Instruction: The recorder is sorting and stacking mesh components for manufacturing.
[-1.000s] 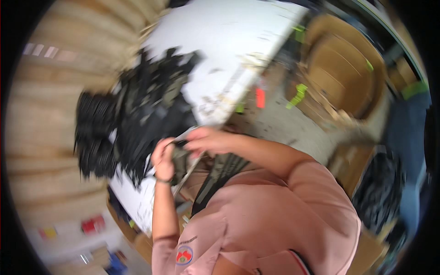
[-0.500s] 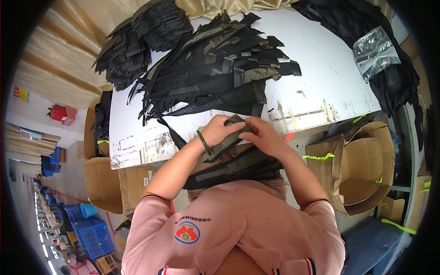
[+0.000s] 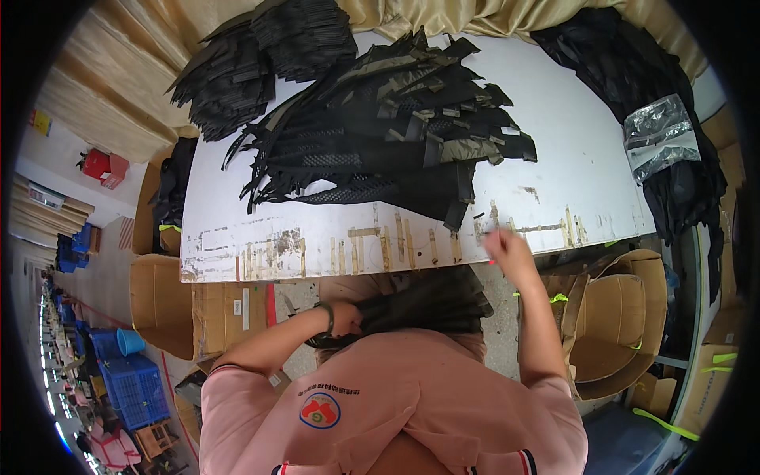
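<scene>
My left hand [image 3: 345, 318], with a dark green bangle at the wrist, is down at my lap. Its fingers close on the left end of dark fabric pieces [image 3: 427, 302] lying across my thighs. Raised at the front edge of the table is my right hand [image 3: 511, 255]; motion smears its fingers, and whether they hold anything cannot be made out. A small red thing [image 3: 492, 261] shows just below them. Beyond the hands, a loose heap of black and olive fabric strips [image 3: 380, 142], some of mesh, spreads over the white table [image 3: 566, 142].
Stacked black pieces [image 3: 305, 39] stand at the back left. Black fabric [image 3: 617, 55] and a clear plastic bag [image 3: 661, 138] lie at the right edge. Cardboard boxes stand left [image 3: 162, 305] and right [image 3: 625, 317] below the table. Worn tape strips [image 3: 388, 247] mark its front edge.
The olive-black piece both hands held at the table edge has come down to the lap with my left hand. My right hand has let go and moved right.
</scene>
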A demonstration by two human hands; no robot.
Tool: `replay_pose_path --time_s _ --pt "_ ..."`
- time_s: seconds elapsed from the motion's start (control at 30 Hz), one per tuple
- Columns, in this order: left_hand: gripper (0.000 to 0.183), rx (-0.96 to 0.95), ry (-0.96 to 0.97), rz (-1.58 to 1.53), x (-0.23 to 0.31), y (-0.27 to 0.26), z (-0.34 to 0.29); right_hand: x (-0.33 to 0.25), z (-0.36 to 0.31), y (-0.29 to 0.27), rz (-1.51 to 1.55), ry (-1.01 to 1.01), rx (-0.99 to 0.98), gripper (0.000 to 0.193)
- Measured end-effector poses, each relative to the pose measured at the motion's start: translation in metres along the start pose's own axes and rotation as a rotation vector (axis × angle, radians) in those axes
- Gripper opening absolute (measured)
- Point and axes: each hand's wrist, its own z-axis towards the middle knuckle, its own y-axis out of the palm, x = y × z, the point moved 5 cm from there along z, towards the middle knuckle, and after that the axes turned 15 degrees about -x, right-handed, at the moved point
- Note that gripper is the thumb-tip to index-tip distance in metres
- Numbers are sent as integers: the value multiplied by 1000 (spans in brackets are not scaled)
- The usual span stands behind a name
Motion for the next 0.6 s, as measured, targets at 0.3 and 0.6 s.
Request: replay_pose_path --time_s 0.3,0.6 --pt "35 1008 473 214 95 -90 -62 -38 81 8 297 -19 -3 35" --pt "28 670 781 -357 143 -121 -22 -118 -24 26 44 -564 419 29"
